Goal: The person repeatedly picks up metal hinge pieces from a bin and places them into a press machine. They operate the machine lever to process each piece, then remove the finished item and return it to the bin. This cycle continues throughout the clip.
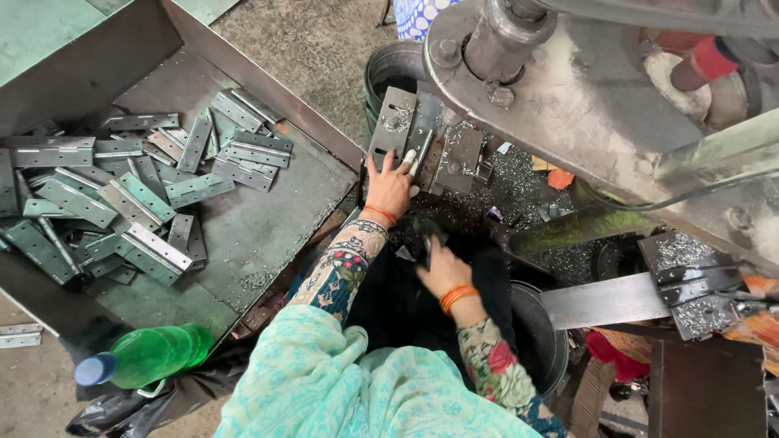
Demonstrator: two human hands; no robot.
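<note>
My left hand (390,186) lies flat on the press bed, its fingers spread and touching a narrow metal hinge piece (419,138) that sits between two steel plates (392,122) under the machine. A red thread circles that wrist. My right hand (439,268) is lower, near my lap, fingers curled around a dark object I cannot make out; orange bangles sit on its wrist. A large grey machine head (552,81) overhangs the bed.
A metal tray (268,219) on the left holds several grey-green hinges (130,203). A green bottle with a blue cap (150,354) lies at lower left. Metal shavings (527,178) cover the bed. A dark round bin (540,332) stands at right, a steel bar (604,300) beyond.
</note>
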